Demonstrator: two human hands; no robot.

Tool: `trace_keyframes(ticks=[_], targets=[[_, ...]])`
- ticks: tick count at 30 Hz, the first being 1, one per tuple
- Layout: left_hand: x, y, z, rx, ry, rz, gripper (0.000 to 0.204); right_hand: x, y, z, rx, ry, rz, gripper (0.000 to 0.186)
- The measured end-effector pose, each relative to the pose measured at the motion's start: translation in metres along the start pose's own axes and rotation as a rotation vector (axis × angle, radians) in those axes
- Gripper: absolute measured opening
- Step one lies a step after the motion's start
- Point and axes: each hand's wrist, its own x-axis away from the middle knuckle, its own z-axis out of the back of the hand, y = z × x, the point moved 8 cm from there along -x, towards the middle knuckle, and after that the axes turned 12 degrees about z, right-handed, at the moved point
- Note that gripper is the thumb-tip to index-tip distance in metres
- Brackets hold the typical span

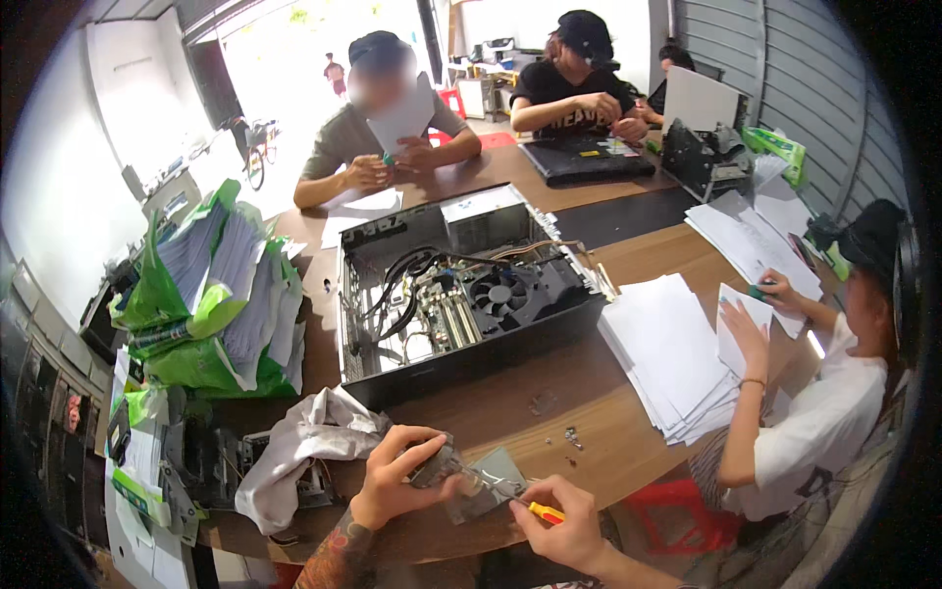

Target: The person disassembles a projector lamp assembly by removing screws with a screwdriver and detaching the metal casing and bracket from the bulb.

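- Head: left fingers [420,452] clamped on grey metal part [444,464], near table [510,412] edge
- Right fingers [556,489] pinching yellow screwdriver [547,512], shaft toward the part
- Open computer case [471,356] beyond left fingers, pale cloth [299,447] just left of them

The head-worn left fisheye looks down and forward across the table [589,388] from close above its near edge.

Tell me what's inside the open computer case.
In the computer case, I see a black fan, looping black cables and pale upright slots left of the fan. Whatever lies beneath the fan is covered; the cables also hide some parts.
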Motion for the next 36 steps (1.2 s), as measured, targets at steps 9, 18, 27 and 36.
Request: trace_keyframes(ticks=[9, 18, 27, 36], targets=[[0.006, 0.01, 0.001, -0.041, 0.038, -0.089, 0.049, 0.011, 0.002, 0.006, 0.143, 0.094, 0.229, 0.018], [0.012, 0.023, 0.012, -0.09, 0.231, -0.155, 0.047, 0.036, 0.037, -0.044, -0.906, -0.094, -0.608, 0.024], [0.01, 0.015, 0.012, -0.112, 0.312, -0.022, 0.04, 0.007, -0.063, 0.009, 0.575, 0.037, 0.81, 0.015], [0.01, 0.009, 0.016, -0.251, 0.443, -0.089, 0.046, -0.015, 0.046, -0.046, -0.869, -0.386, -0.644, 0.028]])
